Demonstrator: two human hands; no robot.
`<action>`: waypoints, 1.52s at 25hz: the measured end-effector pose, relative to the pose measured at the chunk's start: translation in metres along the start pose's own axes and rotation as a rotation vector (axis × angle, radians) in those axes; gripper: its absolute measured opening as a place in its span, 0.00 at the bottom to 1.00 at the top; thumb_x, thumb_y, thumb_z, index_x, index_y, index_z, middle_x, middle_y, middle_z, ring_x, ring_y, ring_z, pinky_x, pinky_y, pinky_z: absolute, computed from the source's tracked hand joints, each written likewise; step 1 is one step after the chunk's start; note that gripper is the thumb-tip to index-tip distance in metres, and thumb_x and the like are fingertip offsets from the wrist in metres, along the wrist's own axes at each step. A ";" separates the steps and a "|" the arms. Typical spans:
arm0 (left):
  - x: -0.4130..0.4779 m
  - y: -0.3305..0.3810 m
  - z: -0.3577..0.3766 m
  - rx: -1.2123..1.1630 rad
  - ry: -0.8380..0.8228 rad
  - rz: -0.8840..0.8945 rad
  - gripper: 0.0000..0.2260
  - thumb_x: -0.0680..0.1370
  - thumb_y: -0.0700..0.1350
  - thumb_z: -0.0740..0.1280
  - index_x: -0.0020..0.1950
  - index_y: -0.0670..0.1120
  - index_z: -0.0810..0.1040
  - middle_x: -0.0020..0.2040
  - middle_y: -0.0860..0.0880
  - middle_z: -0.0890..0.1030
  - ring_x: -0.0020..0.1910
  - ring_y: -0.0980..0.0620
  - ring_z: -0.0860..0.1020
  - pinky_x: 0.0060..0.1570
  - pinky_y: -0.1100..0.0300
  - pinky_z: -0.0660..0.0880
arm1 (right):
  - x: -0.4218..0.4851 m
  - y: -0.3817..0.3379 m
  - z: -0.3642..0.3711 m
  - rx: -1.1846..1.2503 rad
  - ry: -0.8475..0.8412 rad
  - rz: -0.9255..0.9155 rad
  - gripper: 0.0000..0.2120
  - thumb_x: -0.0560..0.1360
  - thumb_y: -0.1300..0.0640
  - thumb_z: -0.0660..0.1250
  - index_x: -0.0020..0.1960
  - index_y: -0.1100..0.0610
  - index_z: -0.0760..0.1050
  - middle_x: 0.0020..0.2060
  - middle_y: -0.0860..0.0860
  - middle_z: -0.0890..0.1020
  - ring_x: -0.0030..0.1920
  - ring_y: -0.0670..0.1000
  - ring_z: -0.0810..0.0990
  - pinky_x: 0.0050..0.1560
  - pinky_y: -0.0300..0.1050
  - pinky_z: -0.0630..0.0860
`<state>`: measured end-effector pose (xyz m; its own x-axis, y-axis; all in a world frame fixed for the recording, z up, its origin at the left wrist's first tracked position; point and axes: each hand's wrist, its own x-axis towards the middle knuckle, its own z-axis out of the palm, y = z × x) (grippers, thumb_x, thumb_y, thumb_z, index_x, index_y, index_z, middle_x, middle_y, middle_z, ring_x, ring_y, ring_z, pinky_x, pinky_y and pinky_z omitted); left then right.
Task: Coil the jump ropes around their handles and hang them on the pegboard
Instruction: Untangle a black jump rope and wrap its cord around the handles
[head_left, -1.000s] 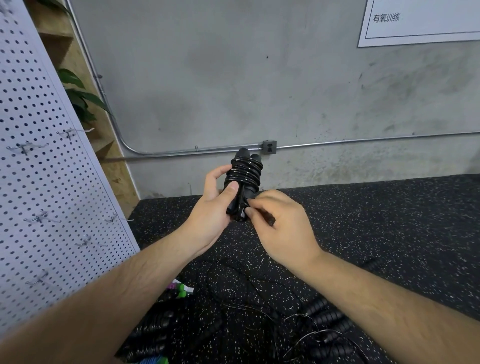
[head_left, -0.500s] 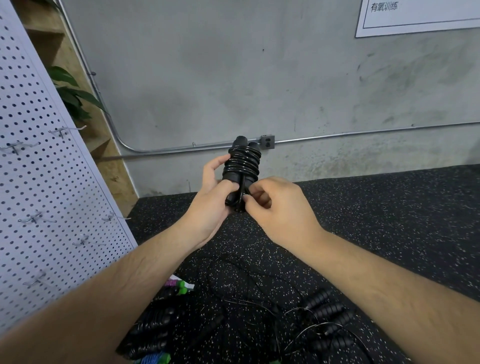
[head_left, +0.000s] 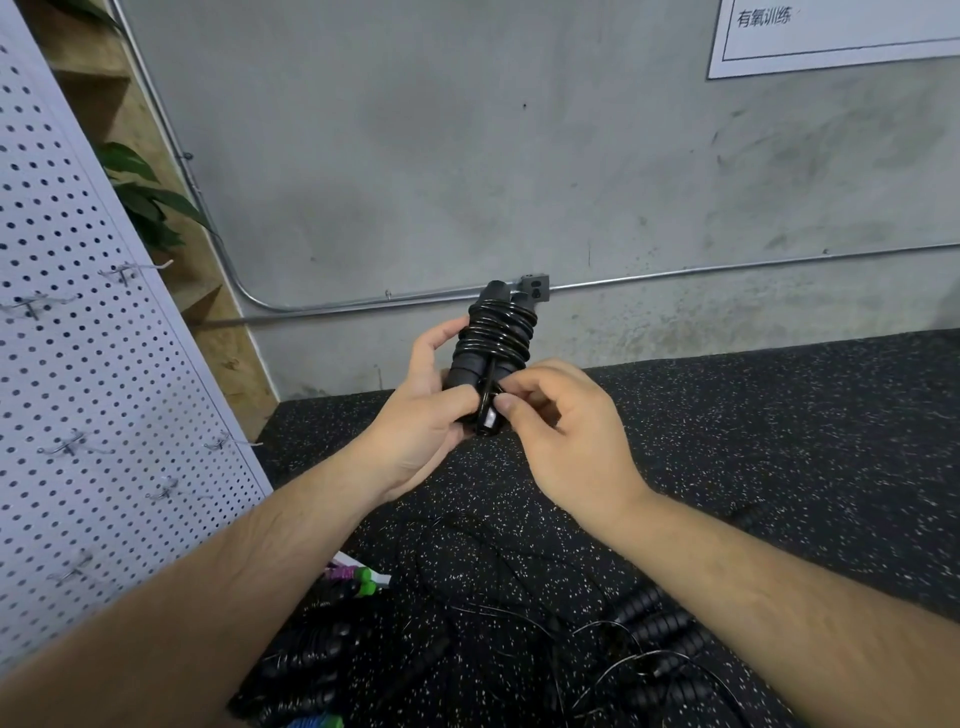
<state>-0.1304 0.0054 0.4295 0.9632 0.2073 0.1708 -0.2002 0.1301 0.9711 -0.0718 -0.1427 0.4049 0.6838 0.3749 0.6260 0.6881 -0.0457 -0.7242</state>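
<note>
Two forearms converging: left hand (head_left: 415, 421) gripping coiled jump rope (head_left: 500, 332), right hand (head_left: 569, 431) pinching its lower end beside left thumb.

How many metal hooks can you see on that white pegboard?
6 on the pegboard: two upper hooks, two mid-height, one below those, one lowest. More may sit beyond the frame's left edge.

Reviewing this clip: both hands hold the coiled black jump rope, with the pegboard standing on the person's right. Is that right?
No: the head view shows the pegboard on the person's left. The left hand and right hand do hold the coiled black jump rope.
</note>
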 end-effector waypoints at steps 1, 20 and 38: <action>0.000 0.000 0.001 0.021 0.003 0.005 0.35 0.69 0.31 0.61 0.71 0.58 0.66 0.55 0.40 0.83 0.48 0.49 0.81 0.47 0.55 0.78 | 0.000 -0.001 0.000 0.034 0.008 0.026 0.03 0.76 0.62 0.72 0.47 0.55 0.83 0.43 0.44 0.81 0.44 0.46 0.79 0.48 0.39 0.76; -0.007 -0.015 -0.007 0.498 0.111 0.096 0.28 0.77 0.52 0.61 0.78 0.64 0.62 0.72 0.59 0.73 0.71 0.55 0.73 0.72 0.44 0.69 | 0.013 -0.009 -0.004 0.197 -0.016 0.240 0.06 0.72 0.65 0.76 0.45 0.55 0.86 0.43 0.48 0.83 0.44 0.44 0.82 0.48 0.33 0.76; 0.003 -0.014 -0.002 0.192 0.115 0.081 0.24 0.84 0.40 0.58 0.79 0.57 0.64 0.69 0.49 0.78 0.68 0.49 0.77 0.65 0.48 0.75 | 0.017 -0.011 -0.015 -0.055 -0.041 0.033 0.10 0.76 0.63 0.73 0.56 0.55 0.85 0.46 0.45 0.82 0.47 0.41 0.79 0.49 0.27 0.72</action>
<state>-0.1251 0.0061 0.4160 0.9166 0.3198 0.2401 -0.2278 -0.0759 0.9707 -0.0640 -0.1499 0.4275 0.6967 0.4100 0.5886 0.6782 -0.1093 -0.7267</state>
